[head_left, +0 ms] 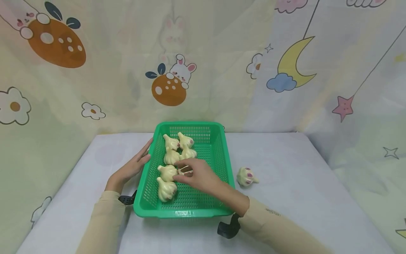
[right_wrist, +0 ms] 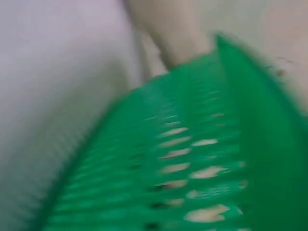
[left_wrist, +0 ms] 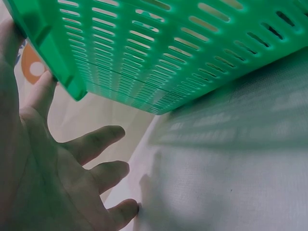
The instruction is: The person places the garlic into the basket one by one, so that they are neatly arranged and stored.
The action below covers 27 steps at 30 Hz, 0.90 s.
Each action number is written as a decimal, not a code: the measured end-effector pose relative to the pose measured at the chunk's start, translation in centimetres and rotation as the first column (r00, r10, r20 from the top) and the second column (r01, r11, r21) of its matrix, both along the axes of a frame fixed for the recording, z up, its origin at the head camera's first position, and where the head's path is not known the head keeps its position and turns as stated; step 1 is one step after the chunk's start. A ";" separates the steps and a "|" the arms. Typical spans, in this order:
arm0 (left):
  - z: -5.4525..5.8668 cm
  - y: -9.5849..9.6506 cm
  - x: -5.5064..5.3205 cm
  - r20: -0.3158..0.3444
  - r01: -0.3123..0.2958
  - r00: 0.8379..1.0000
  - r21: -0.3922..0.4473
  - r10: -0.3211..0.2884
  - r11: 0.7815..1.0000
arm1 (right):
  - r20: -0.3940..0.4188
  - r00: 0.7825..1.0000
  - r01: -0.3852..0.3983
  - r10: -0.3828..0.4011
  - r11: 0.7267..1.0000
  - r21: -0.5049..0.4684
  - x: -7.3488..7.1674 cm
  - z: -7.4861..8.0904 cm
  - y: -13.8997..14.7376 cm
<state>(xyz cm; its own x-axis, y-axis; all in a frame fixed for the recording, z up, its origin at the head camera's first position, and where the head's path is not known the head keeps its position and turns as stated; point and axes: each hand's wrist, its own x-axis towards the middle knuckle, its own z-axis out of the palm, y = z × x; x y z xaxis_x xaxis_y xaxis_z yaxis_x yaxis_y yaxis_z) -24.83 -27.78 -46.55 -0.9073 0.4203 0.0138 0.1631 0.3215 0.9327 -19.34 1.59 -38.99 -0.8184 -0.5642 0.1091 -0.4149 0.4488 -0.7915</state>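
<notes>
A green plastic basket [head_left: 185, 213] stands on the white table, with several pale garlic bulbs [head_left: 167, 189] along its left side. My right hand [head_left: 201, 175] reaches over the basket's middle, thumb and fingers pinching a garlic bulb [head_left: 185, 170] mostly hidden behind them. It is beside the bulbs in the left row. At the basket's left wall, my left hand [head_left: 131, 168] touches the rim, its fingers spread and fairly straight. From the left wrist view, this hand [left_wrist: 62, 168] shows the thumb and one finger at the rim, the others apart from the slotted wall.
One garlic bulb [head_left: 245, 176] with purple streaks lies on the table [head_left: 276, 158] right of the basket. Behind the table hangs a cartoon-printed cloth [head_left: 219, 88]. Blur covers the right wrist view, where the basket's slotted wall [right_wrist: 144, 144] fills much of the picture.
</notes>
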 end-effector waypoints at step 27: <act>-0.3 0.1 -0.2 -0.015 -0.020 1.000 -0.015 0.020 1.000 | 0.118 0.815 0.392 -0.567 0.689 0.609 -2.1 -1.3 16.9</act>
<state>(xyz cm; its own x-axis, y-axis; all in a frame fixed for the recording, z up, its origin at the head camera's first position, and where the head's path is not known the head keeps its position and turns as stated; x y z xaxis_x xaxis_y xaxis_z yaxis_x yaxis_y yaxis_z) -25.08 -27.68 -46.85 -0.9153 0.4023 0.0210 0.1701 0.3386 0.9254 -21.45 18.47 -40.25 -0.9347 0.0263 -0.3544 0.1754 0.9014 -0.3958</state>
